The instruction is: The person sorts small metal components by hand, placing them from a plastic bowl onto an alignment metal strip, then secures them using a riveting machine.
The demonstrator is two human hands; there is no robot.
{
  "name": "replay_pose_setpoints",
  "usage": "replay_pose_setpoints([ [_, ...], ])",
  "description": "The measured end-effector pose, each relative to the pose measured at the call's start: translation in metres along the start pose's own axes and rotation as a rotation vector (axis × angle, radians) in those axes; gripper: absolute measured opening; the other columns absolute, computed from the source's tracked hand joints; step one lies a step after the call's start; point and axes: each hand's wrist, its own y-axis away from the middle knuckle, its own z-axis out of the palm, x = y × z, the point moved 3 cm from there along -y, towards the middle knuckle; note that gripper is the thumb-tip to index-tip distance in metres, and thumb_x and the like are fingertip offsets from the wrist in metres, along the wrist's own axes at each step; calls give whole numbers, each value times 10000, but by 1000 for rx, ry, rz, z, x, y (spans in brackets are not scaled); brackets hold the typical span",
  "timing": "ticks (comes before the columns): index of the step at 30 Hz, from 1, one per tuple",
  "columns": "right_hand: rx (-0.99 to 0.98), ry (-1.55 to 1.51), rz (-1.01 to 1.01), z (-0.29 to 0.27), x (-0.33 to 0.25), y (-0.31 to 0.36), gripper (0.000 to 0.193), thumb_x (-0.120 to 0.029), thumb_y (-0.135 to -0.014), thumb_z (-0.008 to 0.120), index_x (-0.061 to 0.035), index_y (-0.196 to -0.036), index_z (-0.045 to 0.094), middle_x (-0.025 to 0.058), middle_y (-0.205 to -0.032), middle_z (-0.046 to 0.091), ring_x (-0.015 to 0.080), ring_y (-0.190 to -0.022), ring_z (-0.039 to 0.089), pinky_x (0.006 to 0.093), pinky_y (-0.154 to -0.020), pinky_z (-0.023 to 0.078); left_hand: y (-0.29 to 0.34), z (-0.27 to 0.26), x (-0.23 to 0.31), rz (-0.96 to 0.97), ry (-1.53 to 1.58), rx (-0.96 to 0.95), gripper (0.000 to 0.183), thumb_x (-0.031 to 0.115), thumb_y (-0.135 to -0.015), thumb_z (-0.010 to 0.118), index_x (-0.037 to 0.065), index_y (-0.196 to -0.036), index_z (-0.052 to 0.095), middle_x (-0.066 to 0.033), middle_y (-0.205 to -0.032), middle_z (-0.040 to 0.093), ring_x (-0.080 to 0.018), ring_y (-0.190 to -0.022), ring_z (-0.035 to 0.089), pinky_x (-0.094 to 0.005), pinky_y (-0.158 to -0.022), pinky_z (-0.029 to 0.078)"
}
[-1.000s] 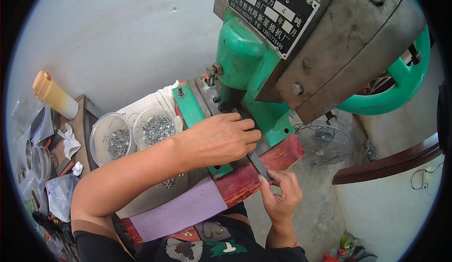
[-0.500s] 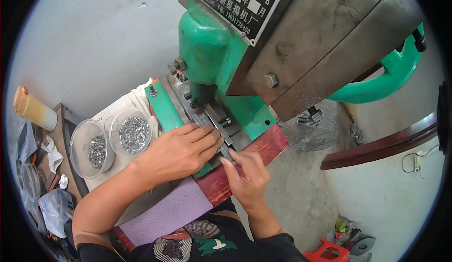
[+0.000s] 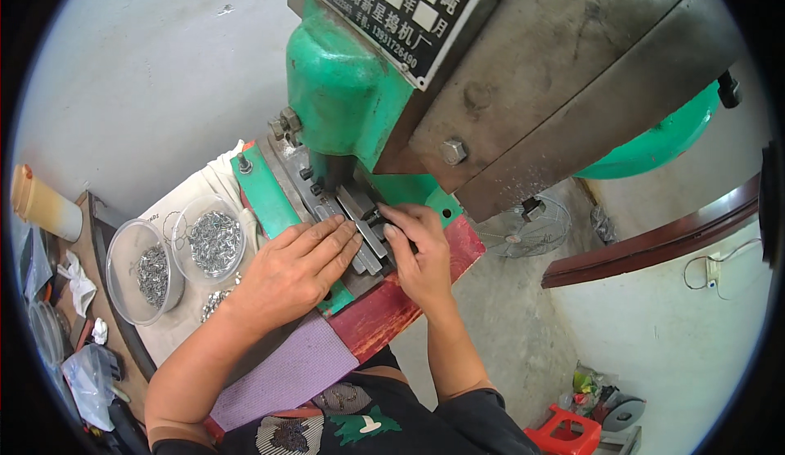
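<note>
Beneath the ram of a green press (image 3: 347,87) lies a metal die with a slotted rail (image 3: 370,251). My left hand (image 3: 290,271) rests across the near side of this rail, fingers stretched out and fingertips on the metal. On the rail's right side my right hand (image 3: 421,251) is closed, thumb and forefinger at a small bolt (image 3: 374,217) on the die. The fingers partly hide the bolt. Left of the press, two clear round tubs hold small shiny metal pieces: one tub (image 3: 117,271) and, beside it, another tub (image 3: 181,268).
More small metal parts (image 3: 214,304) lie beside my left forearm. A purple mat (image 3: 286,371) covers the bench's near edge, by a red wooden beam (image 3: 376,324). A lidded cup (image 3: 49,206) and plastic bags stand far left. On the floor are a fan (image 3: 527,226) and a red stool (image 3: 564,430).
My right hand has moved up along the rail from its near end to the bolt; the grey metal strip it held no longer shows in its fingers. The view has shifted slightly.
</note>
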Motion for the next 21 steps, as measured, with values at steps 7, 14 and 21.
replay_pose_setpoints([
  [7, -277, -266, 109, 5, 14, -24, 199, -122, -943, 638, -1, -1098, 667, 122, -1098, 601, 264, -1084, 564, 341, -962, 428, 4, 3, 1, -63, 50, 44, 391, 125, -811, 586, 7, -1178, 648, -119, -1259, 634, -247, -1193, 605, -358, -919, 491],
  [14, -358, -183, 73, 12, 27, -30, 170, -145, -979, 583, 15, -1021, 620, 122, -1123, 569, 242, -1110, 525, 334, -980, 400, 6, 5, 4, -93, 67, 73, 389, 121, -804, 593, 10, -1173, 653, -117, -1263, 633, -247, -1192, 606, -358, -909, 493],
  [21, -366, -145, -51, 11, 25, -32, 171, -144, -985, 539, 18, -1009, 589, 156, -1100, 565, 299, -1072, 541, 364, -951, 413, 8, 10, 6, -129, 105, 125, 412, 129, -783, 596, 2, -1173, 630, -112, -1260, 624, -248, -1224, 583, -356, -937, 482],
])
